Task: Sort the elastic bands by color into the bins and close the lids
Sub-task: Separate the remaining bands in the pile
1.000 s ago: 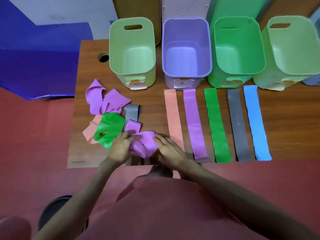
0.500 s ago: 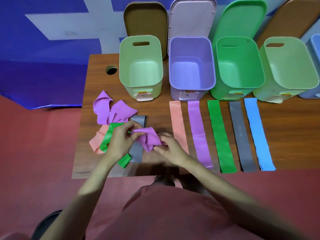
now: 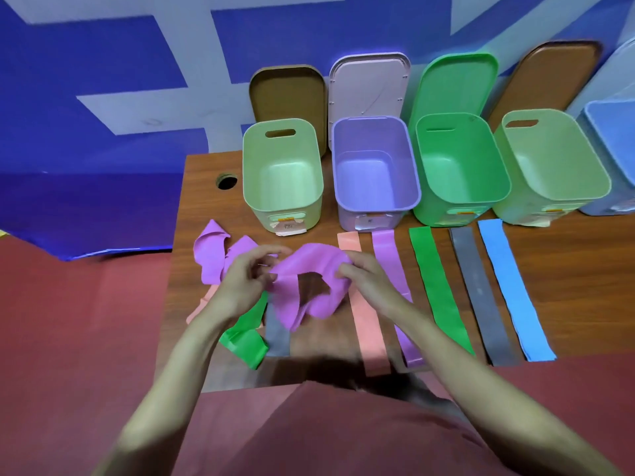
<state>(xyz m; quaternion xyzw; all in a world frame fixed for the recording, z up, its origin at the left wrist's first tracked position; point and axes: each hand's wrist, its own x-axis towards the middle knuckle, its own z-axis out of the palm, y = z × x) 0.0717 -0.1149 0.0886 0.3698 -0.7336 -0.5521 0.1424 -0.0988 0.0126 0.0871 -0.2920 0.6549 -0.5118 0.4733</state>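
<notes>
The left hand [image 3: 245, 280] is pinching one end of the purple band [image 3: 309, 286], and the right hand [image 3: 364, 280] is gripping the other end, holding it open as a loop above the table [image 3: 192, 207], in front of the purple bin [image 3: 374, 180]. Right of that loop, five flat bands [image 3: 429, 280] are lying side by side.

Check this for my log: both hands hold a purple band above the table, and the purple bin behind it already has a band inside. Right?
Not quite. In the head view the purple bin is empty. The rest stands: the left hand and right hand both hold the purple band above the table.
</notes>
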